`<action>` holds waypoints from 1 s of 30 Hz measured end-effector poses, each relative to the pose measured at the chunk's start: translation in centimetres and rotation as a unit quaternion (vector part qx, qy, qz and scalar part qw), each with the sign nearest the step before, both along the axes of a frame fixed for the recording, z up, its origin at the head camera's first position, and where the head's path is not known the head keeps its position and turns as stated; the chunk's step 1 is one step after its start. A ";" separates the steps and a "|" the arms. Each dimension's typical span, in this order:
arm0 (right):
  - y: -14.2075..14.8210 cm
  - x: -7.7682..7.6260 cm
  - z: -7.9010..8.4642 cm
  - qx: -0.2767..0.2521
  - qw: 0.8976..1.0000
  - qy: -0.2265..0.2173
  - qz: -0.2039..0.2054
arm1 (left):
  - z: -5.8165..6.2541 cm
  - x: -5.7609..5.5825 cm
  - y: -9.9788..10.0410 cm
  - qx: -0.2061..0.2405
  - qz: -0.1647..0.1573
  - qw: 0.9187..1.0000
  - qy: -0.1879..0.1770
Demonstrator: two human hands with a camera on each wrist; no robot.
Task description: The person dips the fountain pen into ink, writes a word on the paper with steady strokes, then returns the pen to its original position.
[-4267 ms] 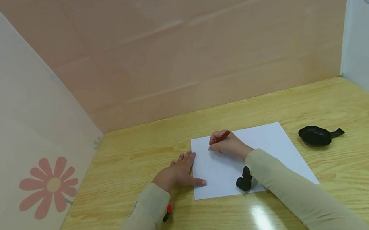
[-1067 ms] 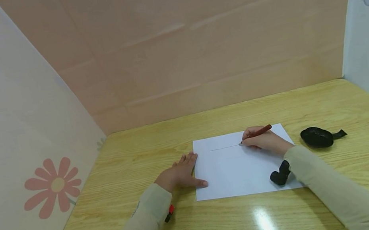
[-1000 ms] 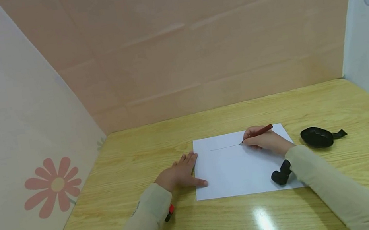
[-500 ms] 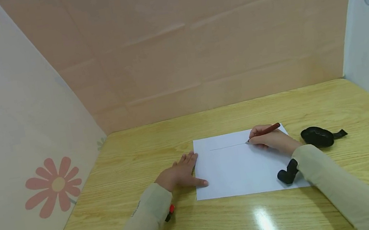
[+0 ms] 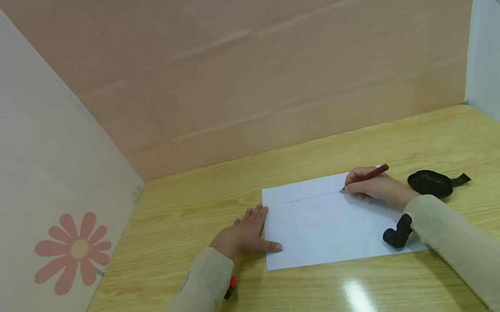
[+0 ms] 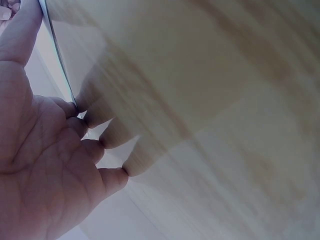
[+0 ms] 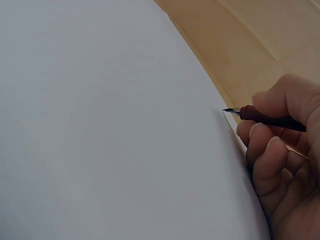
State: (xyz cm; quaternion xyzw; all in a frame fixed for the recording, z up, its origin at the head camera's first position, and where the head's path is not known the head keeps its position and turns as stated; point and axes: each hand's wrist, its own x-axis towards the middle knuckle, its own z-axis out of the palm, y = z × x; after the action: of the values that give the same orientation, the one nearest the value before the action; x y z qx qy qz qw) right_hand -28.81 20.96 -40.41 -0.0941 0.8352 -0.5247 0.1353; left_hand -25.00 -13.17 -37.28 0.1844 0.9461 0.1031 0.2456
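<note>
A white sheet of paper lies on the wooden table, with one thin dark line running across its upper part. My right hand pinches a dark red fountain pen, its nib at the right end of that line. In the right wrist view the metal nib of the pen meets the paper, thumb and fingers curled round the barrel. My left hand rests spread at the sheet's left edge, thumb on the paper. The left wrist view shows the left hand's palm with fingertips down on the tabletop.
Right of the paper sits a black oval object with a short strap. A black camera mount sticks out from the right wrist over the paper. A red and black piece shows under the left sleeve. A brown-covered wall stands behind the table.
My right hand has slid rightward across the paper with the pen, and a thin line has appeared and grown longer behind the nib. My left hand stays in place.
</note>
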 end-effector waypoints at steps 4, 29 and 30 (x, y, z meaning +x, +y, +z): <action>0.3 0.0 0.0 0.000 1.000 -0.002 -0.006 | 0.1 0.1 0.1 0.001 0.001 1.000 0.000; 1.8 0.5 0.6 0.014 0.999 -0.019 -0.031 | 0.0 -0.1 -0.4 0.016 0.004 1.000 -0.006; 1.8 0.6 0.6 0.010 0.999 -0.017 -0.030 | 0.0 0.0 -0.4 0.017 0.004 1.000 -0.006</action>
State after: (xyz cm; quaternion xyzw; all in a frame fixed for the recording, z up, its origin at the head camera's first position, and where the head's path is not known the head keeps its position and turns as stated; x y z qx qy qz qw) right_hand -28.26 22.80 -39.83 -0.0588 0.8404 -0.5217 0.1347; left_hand -25.03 -13.53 -37.25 0.1837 0.9434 0.1211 0.2481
